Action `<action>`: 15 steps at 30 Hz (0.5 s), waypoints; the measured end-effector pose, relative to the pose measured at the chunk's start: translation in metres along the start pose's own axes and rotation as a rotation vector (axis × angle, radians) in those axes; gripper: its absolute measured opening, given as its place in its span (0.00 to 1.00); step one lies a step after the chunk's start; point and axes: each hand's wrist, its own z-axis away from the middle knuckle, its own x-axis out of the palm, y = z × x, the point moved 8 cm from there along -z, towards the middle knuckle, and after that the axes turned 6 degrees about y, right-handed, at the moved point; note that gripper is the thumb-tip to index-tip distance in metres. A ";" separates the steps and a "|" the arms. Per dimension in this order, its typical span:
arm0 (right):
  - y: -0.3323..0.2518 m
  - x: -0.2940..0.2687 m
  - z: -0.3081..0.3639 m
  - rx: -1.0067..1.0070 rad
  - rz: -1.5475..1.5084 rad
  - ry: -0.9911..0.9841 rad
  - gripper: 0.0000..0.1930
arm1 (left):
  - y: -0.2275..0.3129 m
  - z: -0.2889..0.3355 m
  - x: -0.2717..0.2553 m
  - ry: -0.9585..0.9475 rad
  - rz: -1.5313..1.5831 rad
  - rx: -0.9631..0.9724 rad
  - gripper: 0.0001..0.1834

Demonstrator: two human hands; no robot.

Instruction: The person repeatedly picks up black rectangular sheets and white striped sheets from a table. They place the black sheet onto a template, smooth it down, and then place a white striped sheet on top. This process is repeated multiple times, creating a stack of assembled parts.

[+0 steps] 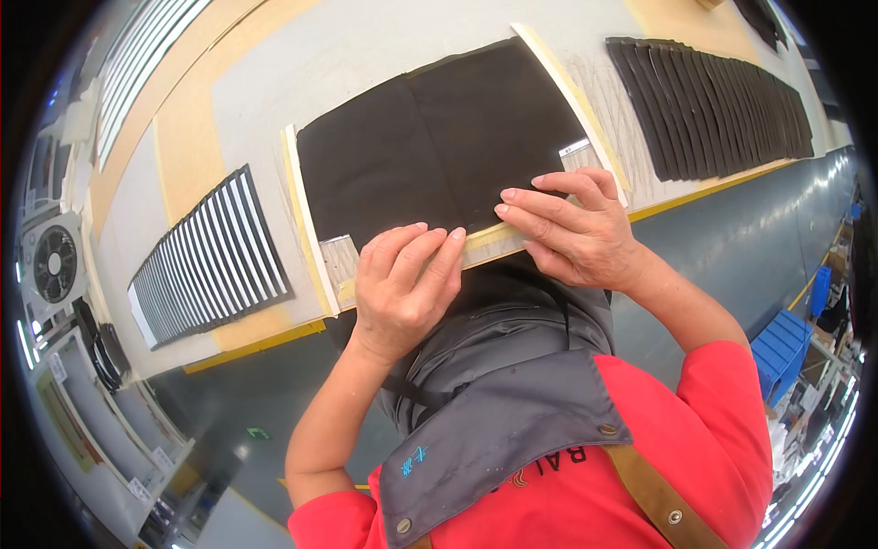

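Head view shows the black cloth panel (430,142) at twelve o'clock, the left hand (400,293) narrow-fingered and the right hand (581,233) loosely spread at its six-o'clock edge, whether pinching I cannot tell, and uneven pressure could pucker or skew it.

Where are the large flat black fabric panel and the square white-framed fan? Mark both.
Large flat black fabric panel (439,137), head view: middle of its top surface.
Square white-framed fan (55,264), head view: central hub.
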 end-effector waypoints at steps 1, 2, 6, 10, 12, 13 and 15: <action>0.000 0.000 0.000 -0.001 -0.002 -0.003 0.24 | 0.001 0.001 0.000 -0.002 -0.009 0.008 0.19; 0.000 0.000 0.001 0.001 -0.004 -0.005 0.24 | 0.001 0.003 0.001 -0.017 -0.008 0.011 0.19; -0.001 -0.002 -0.002 -0.009 0.006 -0.013 0.24 | 0.003 0.005 0.002 -0.073 -0.028 0.025 0.19; -0.010 -0.011 -0.016 0.006 -0.021 -0.055 0.25 | 0.002 0.008 0.004 -0.101 -0.044 0.017 0.20; -0.017 -0.004 -0.027 -0.029 -0.051 -0.070 0.26 | 0.002 0.009 0.005 -0.102 -0.041 0.010 0.21; -0.019 0.002 -0.031 -0.044 -0.065 -0.087 0.26 | 0.003 0.009 0.005 -0.103 -0.037 0.006 0.21; -0.021 0.012 -0.037 -0.090 -0.072 -0.121 0.27 | 0.003 0.011 0.007 -0.097 -0.037 -0.001 0.23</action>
